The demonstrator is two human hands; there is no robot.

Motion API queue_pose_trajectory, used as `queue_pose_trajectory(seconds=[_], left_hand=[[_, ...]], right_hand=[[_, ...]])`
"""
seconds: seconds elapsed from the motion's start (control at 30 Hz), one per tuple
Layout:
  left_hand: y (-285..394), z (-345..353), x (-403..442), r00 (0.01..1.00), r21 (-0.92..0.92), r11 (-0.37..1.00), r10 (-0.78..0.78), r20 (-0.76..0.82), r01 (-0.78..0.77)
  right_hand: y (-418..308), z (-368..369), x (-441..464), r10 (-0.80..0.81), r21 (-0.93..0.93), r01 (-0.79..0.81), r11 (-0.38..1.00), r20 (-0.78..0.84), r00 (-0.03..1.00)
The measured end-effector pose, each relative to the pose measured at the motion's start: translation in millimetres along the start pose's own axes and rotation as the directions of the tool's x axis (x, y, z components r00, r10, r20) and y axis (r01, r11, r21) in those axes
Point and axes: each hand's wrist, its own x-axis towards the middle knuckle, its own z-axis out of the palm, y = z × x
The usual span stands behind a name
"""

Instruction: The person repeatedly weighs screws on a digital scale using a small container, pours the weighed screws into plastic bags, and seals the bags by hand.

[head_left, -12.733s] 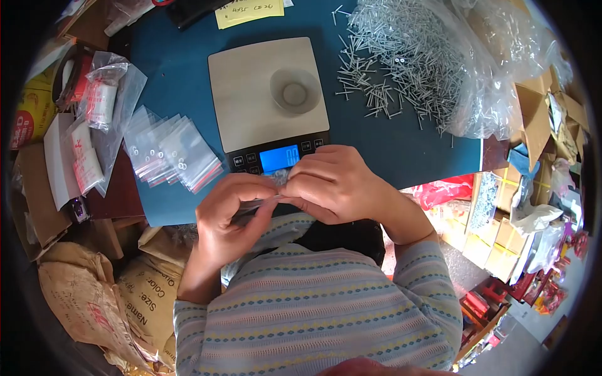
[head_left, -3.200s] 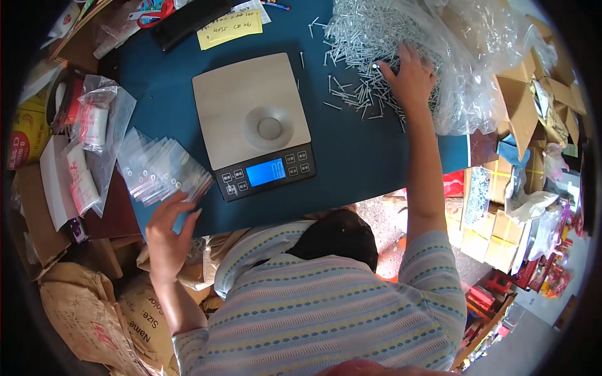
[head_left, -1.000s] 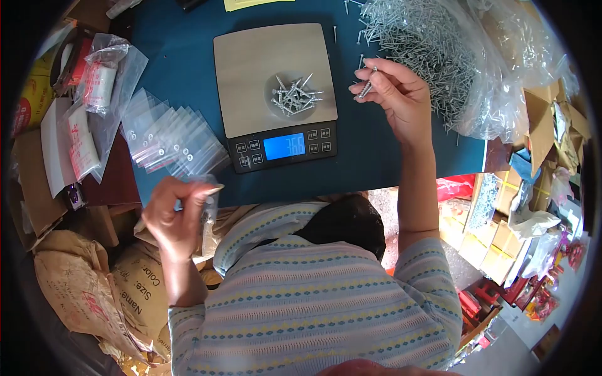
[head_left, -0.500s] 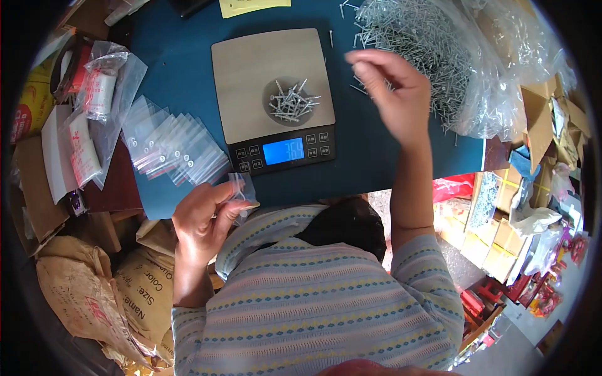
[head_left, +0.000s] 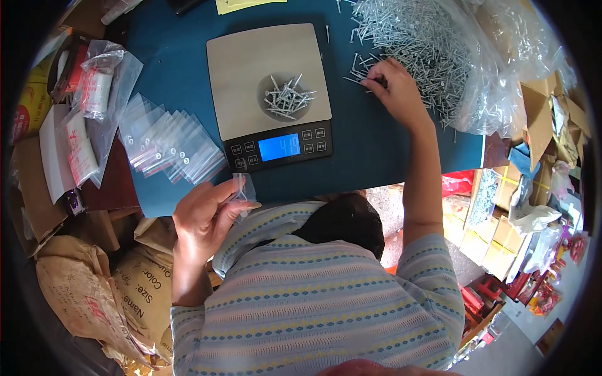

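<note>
Between the thumb and fingers of my left hand [head_left: 207,216] is a small clear plastic bag [head_left: 244,188], held just below the scale's left corner. My right hand [head_left: 396,91] is at the left edge of the large screw pile [head_left: 426,53], fingers pinched together over loose screws; what they hold is too small to tell. A small heap of screws [head_left: 288,98] lies in the round dish on the scale [head_left: 251,62]. The scale's blue display [head_left: 279,147] is lit, its digits faint. Several clear zip bags [head_left: 175,147] lie fanned out to the left of the scale.
Packets with red print [head_left: 94,94] lie at the table's left side. A large clear plastic bag [head_left: 489,100] borders the screw pile. Yellow paper [head_left: 248,5] is at the top edge. Brown sacks [head_left: 88,288] stand below left; open cartons [head_left: 539,113] are at the right.
Screws now lie in the scale's dish, which was empty in the earliest frames. My left hand has taken a small bag. My right hand has moved from beside the scale back to the screw pile.
</note>
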Motion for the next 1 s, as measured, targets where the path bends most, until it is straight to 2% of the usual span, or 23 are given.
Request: queue_pose_trajectory(seconds=[0.1,0.2,0.4,0.5,0.6,0.7,0.8,1.0], left_hand=[[-1,1,0,1.000,-0.022,1.000,-0.013,-0.008,0.012],[-2,4,1,1.000,-0.012,1.000,0.020,-0.020,-0.021],[-1,4,1,1.000,0.000,1.000,0.009,0.001,-0.009],[-1,5,-1,1.000,0.003,1.000,0.001,0.000,-0.001],[-3,6,-3,1.000,0.006,1.000,0.008,-0.016,-0.008],[-3,6,-4,1.000,-0.005,1.000,-0.010,-0.012,0.010],[-2,7,-1,1.000,0.002,1.000,0.006,-0.002,-0.006],[-1,8,-2,1.000,0.001,1.000,0.000,0.003,0.000]], right_hand=[[5,2,-2,0.023,0.078,-0.017,0.997,-0.082,0.996],[-1,-3,-3,0.080,0.095,-0.070,0.993,-0.102,0.992],[-7,5,1,0.083,0.157,-0.066,0.985,-0.107,0.991],[-3,11,3,0.027,-0.049,-0.030,0.998,-0.072,0.997],[-2,7,6,-0.078,-0.112,0.067,0.991,-0.098,0.992],[4,5,6,-0.126,-0.018,0.124,0.992,-0.199,0.972],[1,1,5,-0.058,0.028,0.063,0.998,-0.176,0.983],[4,9,7,-0.129,-0.210,0.104,0.972,-0.106,0.986]])
